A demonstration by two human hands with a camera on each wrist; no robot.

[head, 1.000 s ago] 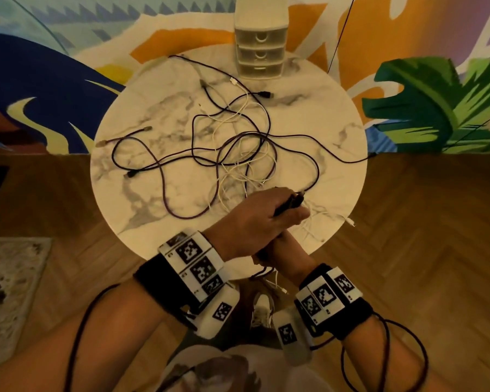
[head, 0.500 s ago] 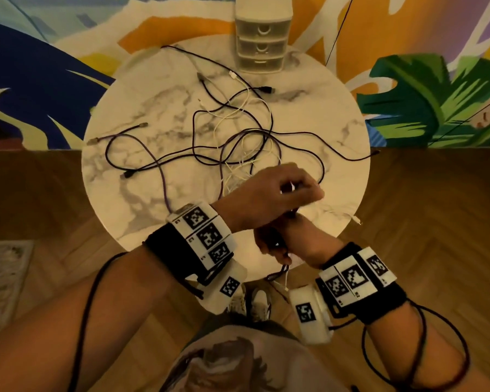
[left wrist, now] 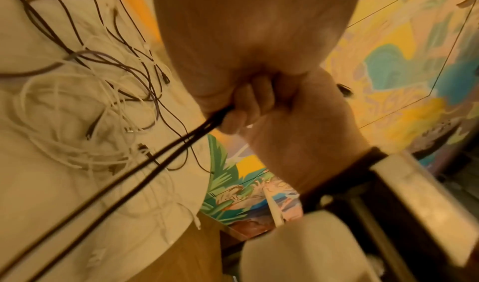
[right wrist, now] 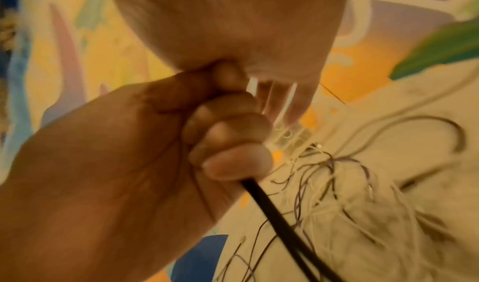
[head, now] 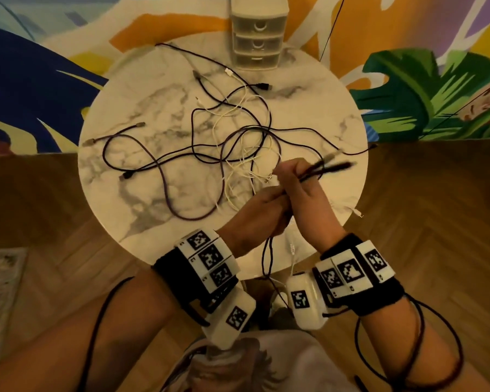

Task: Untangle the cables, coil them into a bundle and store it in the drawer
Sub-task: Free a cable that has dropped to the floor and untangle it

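A tangle of dark and white cables [head: 238, 148] lies spread over the round marble table [head: 153, 216]. My right hand [head: 297, 182] grips a folded bunch of black cable [head: 327, 168] whose loops stick out to the right, blurred. Pressed against its near side, my left hand [head: 262, 210] grips the same cable, and two strands [head: 266, 256] hang below it past the table edge. In the left wrist view these black strands [left wrist: 145, 175] run from the curled fingers [left wrist: 246, 106]. In the right wrist view my left hand's fingers [right wrist: 230, 143] wrap the black cable [right wrist: 269, 208]. The small drawer unit [head: 256, 41] stands at the far edge, all drawers closed.
A white cable end [head: 357, 212] hangs over the near right table edge, and a dark plug [head: 373, 146] reaches the right rim. Wooden floor surrounds the table, a painted wall stands behind, and a pale rug [head: 0, 281] lies at the left.
My right hand came out from under the left and moved up and right over the table. The black cable bunch now sticks out to its right. The left hand stayed close, gripping.
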